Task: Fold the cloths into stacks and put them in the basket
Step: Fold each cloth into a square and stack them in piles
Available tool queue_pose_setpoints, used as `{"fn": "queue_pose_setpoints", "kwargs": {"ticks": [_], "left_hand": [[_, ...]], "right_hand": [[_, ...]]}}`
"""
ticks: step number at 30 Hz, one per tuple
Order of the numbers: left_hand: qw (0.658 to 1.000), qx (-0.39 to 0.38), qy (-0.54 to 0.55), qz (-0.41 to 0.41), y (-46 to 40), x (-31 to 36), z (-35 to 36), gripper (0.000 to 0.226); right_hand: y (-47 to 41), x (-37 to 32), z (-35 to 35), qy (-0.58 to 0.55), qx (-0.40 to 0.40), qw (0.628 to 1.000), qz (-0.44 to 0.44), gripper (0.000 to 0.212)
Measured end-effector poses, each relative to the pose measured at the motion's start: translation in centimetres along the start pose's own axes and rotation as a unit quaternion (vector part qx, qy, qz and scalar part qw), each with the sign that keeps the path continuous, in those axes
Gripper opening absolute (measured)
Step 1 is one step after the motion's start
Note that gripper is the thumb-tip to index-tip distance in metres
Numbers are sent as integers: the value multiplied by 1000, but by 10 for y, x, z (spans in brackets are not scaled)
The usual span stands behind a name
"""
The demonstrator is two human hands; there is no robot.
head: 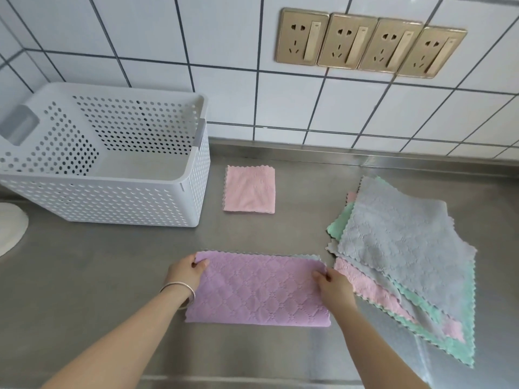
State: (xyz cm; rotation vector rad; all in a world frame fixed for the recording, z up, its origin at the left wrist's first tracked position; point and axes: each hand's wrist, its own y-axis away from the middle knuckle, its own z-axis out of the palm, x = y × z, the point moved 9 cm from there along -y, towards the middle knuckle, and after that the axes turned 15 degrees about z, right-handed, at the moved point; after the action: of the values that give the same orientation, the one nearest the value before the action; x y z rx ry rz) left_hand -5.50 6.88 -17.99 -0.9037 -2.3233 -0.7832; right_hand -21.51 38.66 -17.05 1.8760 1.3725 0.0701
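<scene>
Head view of a brushed stainless-steel desk (84,290) set against a white tiled wall (224,46). Near the front edge lies a lilac quilted microfibre cloth (257,289), folded once into a wide rectangle with zigzag edges, flat on the steel. The left hand (186,272) pinches the cloth's far left corner, thumb on top and fingers (200,263) curled around the edge; a silver bangle (179,290) circles that wrist. The right hand (334,284) grips the far right corner, its fingers clamped on the fabric.

Farther back, at centre, a pink microfibre cloth folded into a small square (250,189) rests alone on the desk, well apart from the lilac cloth. Just to its left stands a white perforated plastic basket (112,200) with a grey handle insert (18,127) on its left end; no cloth shows inside it.

To the right, a loose fanned pile of unfolded cloths (407,262) lies close beside the right hand: a grey cloth (401,237) on top, with mint-green cloths (339,224) and pink cloths (362,282) showing beneath and another grey edge between them.

Four gold-coloured wall sockets with switches (370,42) sit in a row on the tiles. A white rounded object (9,228) is cut off by the left frame edge; what it is cannot be told.
</scene>
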Motion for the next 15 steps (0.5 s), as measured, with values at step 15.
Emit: {"fn": "queue_pose_setpoints", "kwargs": {"ticks": [15], "left_hand": [[995, 10, -100, 27, -15, -2, 8, 35]], "right_hand": [[-21, -2, 1, 54, 56, 996, 43, 26]]}}
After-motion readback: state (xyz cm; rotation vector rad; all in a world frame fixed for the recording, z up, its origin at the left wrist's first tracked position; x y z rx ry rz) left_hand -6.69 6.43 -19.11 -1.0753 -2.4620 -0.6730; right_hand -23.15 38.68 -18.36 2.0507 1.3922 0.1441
